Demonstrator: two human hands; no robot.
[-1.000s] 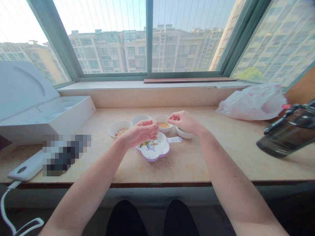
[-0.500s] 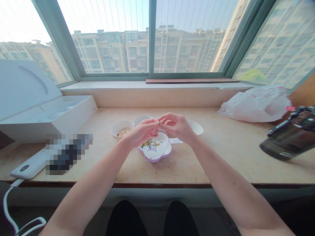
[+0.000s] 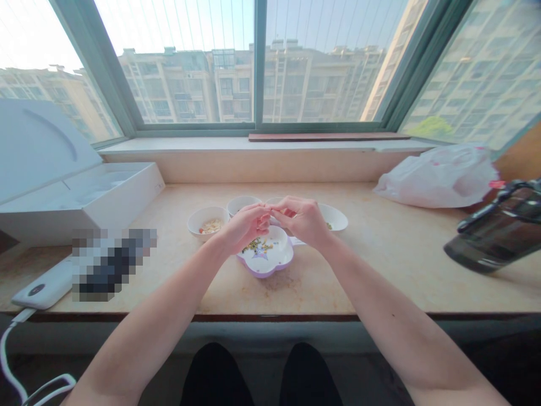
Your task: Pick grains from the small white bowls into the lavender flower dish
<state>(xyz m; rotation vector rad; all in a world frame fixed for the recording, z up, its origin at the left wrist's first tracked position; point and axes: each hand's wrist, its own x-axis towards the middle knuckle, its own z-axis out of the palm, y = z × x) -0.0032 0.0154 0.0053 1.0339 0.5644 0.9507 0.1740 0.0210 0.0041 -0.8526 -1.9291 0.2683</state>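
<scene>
Seeds (image 3: 257,246) already lie on the plate (image 3: 270,266) at twelve o'clock, just below my left hand (image 3: 245,226) and right hand (image 3: 303,221). Both are pinched closed, their contents hidden; bowls (image 3: 196,224) beyond, at eleven and one o'clock, hold more grains (image 3: 211,226).

An open white box (image 3: 105,200) sits at the left of the stone sill (image 3: 338,282), with a white power bank (image 3: 44,288) and its cable (image 3: 5,361) by the front edge. At right are a white plastic bag (image 3: 439,177) and a tilted dark bottle (image 3: 494,228). Apartment blocks (image 3: 190,84) rise beyond the window (image 3: 258,56).
</scene>
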